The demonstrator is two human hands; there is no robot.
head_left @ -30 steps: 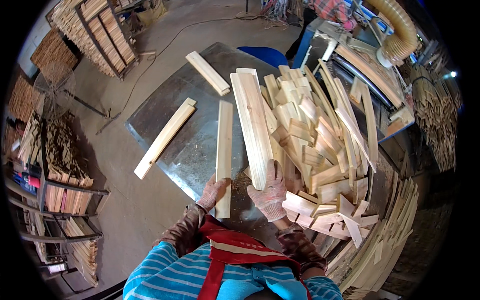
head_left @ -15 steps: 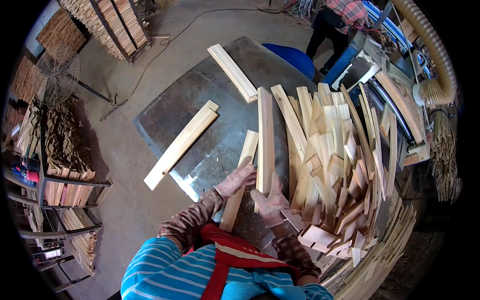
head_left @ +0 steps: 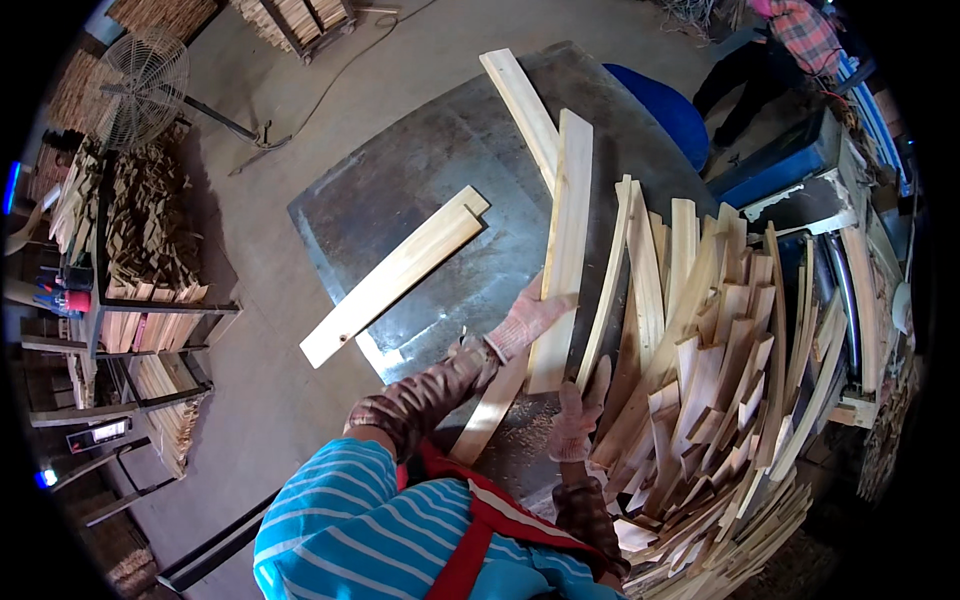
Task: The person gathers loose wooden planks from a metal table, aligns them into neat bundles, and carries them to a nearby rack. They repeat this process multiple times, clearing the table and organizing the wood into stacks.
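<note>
Head view: plank lengthwise, pointing away.

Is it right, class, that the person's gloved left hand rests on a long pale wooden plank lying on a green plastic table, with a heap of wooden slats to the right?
Not quite. The head view shows the table is grey sheet metal, not green plastic. The rest holds: the gloved left hand rests on the long pale wooden plank, and the heap of wooden slats lies to the right.

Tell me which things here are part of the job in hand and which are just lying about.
In hand:
left hand on the long board
right hand by the heap of wood strips
metal table

Lying about:
wide plank on the table
fan
shelves of wood pieces
blue bin
</note>
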